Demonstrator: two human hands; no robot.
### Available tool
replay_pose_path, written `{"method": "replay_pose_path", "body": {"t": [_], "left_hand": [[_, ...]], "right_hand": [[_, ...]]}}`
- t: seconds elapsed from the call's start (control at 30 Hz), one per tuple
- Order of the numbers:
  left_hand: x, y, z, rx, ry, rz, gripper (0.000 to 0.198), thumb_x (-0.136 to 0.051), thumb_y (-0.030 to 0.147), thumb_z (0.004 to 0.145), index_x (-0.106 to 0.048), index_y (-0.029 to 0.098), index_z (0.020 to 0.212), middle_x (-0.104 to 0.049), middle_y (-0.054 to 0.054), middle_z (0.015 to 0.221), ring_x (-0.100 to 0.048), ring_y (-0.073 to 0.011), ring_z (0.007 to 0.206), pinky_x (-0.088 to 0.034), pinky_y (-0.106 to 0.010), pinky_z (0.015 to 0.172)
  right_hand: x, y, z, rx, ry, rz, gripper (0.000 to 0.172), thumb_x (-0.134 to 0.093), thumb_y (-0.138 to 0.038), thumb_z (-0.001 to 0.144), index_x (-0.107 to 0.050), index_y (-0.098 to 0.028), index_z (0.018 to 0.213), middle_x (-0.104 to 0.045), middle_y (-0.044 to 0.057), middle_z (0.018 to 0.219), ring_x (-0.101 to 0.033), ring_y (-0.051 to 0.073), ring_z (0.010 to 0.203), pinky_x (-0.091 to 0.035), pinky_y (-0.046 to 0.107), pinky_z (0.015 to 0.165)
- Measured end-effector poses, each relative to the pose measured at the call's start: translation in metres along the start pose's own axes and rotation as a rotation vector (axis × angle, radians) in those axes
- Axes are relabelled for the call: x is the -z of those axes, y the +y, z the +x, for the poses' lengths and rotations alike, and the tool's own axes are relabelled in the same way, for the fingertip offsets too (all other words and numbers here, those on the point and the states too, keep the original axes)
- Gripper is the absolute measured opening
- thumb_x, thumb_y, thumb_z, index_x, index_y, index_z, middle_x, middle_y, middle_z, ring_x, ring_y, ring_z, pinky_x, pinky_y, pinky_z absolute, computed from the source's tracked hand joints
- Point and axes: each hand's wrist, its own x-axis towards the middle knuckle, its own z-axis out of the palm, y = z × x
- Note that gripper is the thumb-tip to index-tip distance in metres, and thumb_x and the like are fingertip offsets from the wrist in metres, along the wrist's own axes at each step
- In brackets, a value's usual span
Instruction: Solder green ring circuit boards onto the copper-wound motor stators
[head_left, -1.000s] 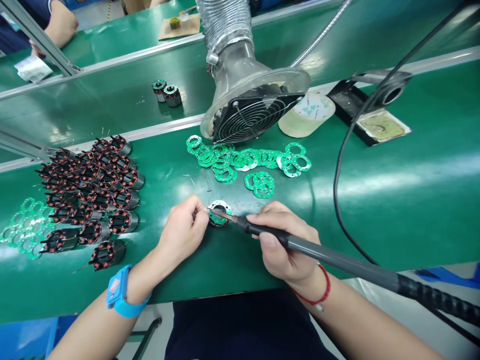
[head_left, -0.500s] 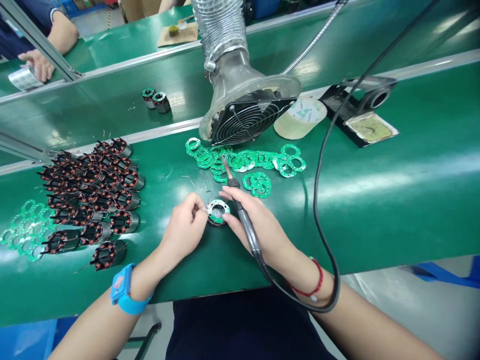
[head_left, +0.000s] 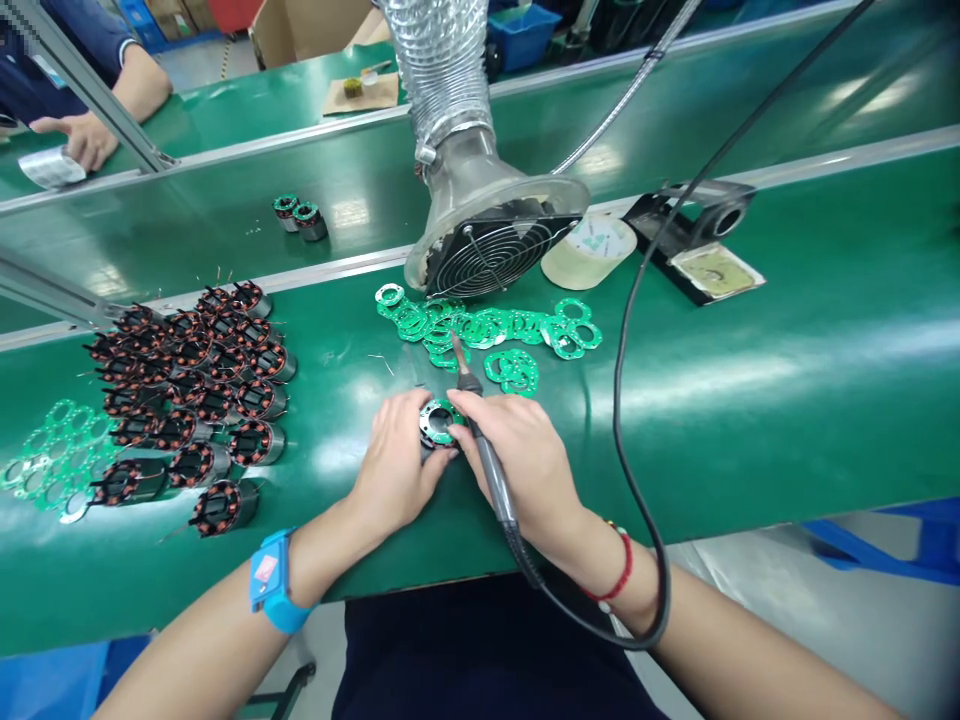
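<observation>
Stator with green ring board pinched between left hand and right hand fingertips. Right fingers also grip soldering iron, tip toward fume fan. No legible writing; stator body hidden.

No text reads clearly anywhere here. The tape roll at one o'clock carries a green mark on its top face, too blurred to make out. The blue wristband at seven o'clock shows a small red patch with a pale sign on it, also unreadable. The green rings show no legible print.
</observation>
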Motion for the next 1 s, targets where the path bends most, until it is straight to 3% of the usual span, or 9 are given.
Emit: {"method": "replay_pose_path", "body": {"t": [0.13,0.27,0.37,0.57,0.7,0.83,0.9,1.0], "left_hand": [[0.005,-0.002,0.005,-0.041,-0.038,-0.063,0.041,-0.057,0.017,0.081,-0.039,0.019,0.118,-0.050,-0.012,0.118,-0.045,-0.0265,0.112,-0.040,-0.047,0.097],[0.007,-0.009,0.007,-0.108,-0.108,-0.095,0.047,-0.054,0.015,0.082,-0.036,0.019,0.125,-0.049,-0.012,0.124,-0.045,-0.0256,0.116,-0.038,-0.047,0.101],[0.011,-0.008,0.002,-0.043,-0.065,-0.147,0.062,-0.056,0.018,0.081,-0.025,0.017,0.134,-0.043,-0.015,0.130,-0.045,-0.0252,0.120,-0.039,-0.046,0.103],[0.019,0.007,-0.013,0.002,-0.079,-0.013,0.053,-0.054,0.021,0.083,-0.037,0.019,0.133,-0.045,-0.013,0.136,-0.039,-0.0285,0.128,-0.031,-0.053,0.108],[0.017,0.006,-0.013,0.121,-0.118,-0.334,0.061,-0.058,0.024,0.081,-0.036,0.019,0.138,-0.038,-0.012,0.146,-0.031,-0.0269,0.136,-0.029,-0.051,0.112],[0.019,-0.002,-0.007,0.207,-0.142,-0.614,0.050,-0.058,0.024,0.080,-0.049,0.020,0.128,-0.039,-0.011,0.146,-0.034,-0.0252,0.137,-0.029,-0.048,0.112],[0.019,-0.003,-0.005,0.196,-0.119,-0.544,0.048,-0.058,0.024,0.080,-0.048,0.019,0.127,-0.038,-0.012,0.146,-0.036,-0.0261,0.135,-0.032,-0.049,0.110],[0.016,-0.001,-0.002,0.089,-0.052,-0.265,0.063,-0.060,0.023,0.080,-0.032,0.018,0.137,-0.031,-0.015,0.148,-0.031,-0.0279,0.136,-0.031,-0.052,0.109]], "right_hand": [[-0.001,-0.002,0.001,0.012,0.010,-0.014,0.026,-0.046,-0.023,0.095,-0.052,-0.017,0.119,-0.068,0.007,0.095,-0.060,0.022,0.088,-0.041,0.037,0.079],[-0.004,0.000,0.003,0.000,-0.025,0.092,0.039,-0.052,-0.030,0.092,-0.044,-0.017,0.127,-0.064,0.010,0.112,-0.057,0.026,0.101,-0.043,0.041,0.085],[-0.006,0.001,0.004,-0.006,-0.037,0.139,0.040,-0.052,-0.030,0.091,-0.043,-0.019,0.129,-0.063,0.010,0.114,-0.058,0.025,0.102,-0.044,0.041,0.087],[-0.009,0.002,0.002,-0.083,0.040,0.111,0.043,-0.053,-0.034,0.091,-0.044,-0.016,0.129,-0.063,0.012,0.113,-0.058,0.026,0.101,-0.047,0.043,0.085],[-0.011,0.002,0.001,-0.097,0.057,0.132,0.042,-0.053,-0.032,0.091,-0.044,-0.016,0.129,-0.062,0.012,0.114,-0.057,0.026,0.101,-0.048,0.042,0.087],[-0.012,0.001,0.001,-0.082,0.071,0.177,0.040,-0.053,-0.030,0.091,-0.044,-0.019,0.128,-0.062,0.011,0.114,-0.058,0.025,0.099,-0.048,0.042,0.087],[-0.012,0.001,0.002,-0.086,0.059,0.191,0.039,-0.054,-0.029,0.090,-0.045,-0.019,0.127,-0.062,0.010,0.114,-0.058,0.025,0.100,-0.048,0.043,0.087],[-0.008,0.002,0.003,-0.111,0.079,0.207,0.038,-0.054,-0.028,0.090,-0.046,-0.019,0.126,-0.062,0.011,0.115,-0.059,0.026,0.103,-0.047,0.045,0.089]]}}
